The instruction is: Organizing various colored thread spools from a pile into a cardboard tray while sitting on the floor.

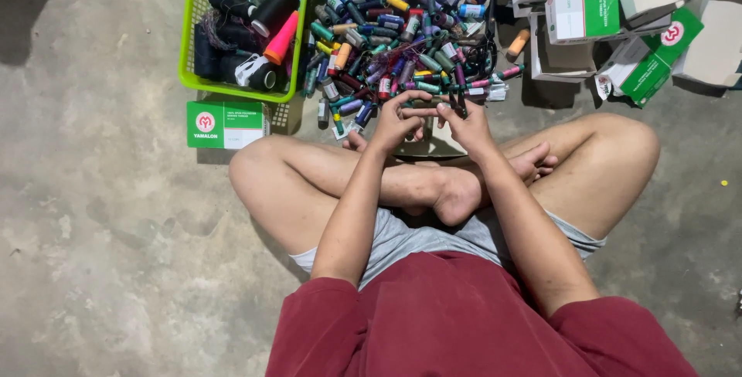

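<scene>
I sit cross-legged on a concrete floor with a pile of small thread spools (394, 45) in many colours just ahead of my feet. Both hands hover at the near edge of the pile, fingertips almost touching. My left hand (393, 120) has its thumb and forefinger curved toward the right hand; I cannot make out anything between them. My right hand (468, 126) pinches a small dark object (458, 102), too small to identify. A flat pale box (437, 144) lies under the hands.
A lime-green plastic basket (185, 52) at the left holds large thread cones, black, orange and yellow. A green and white carton (224, 123) lies in front of it. Several open green and white cartons (618, 29) stand at the right. Bare concrete lies on both sides.
</scene>
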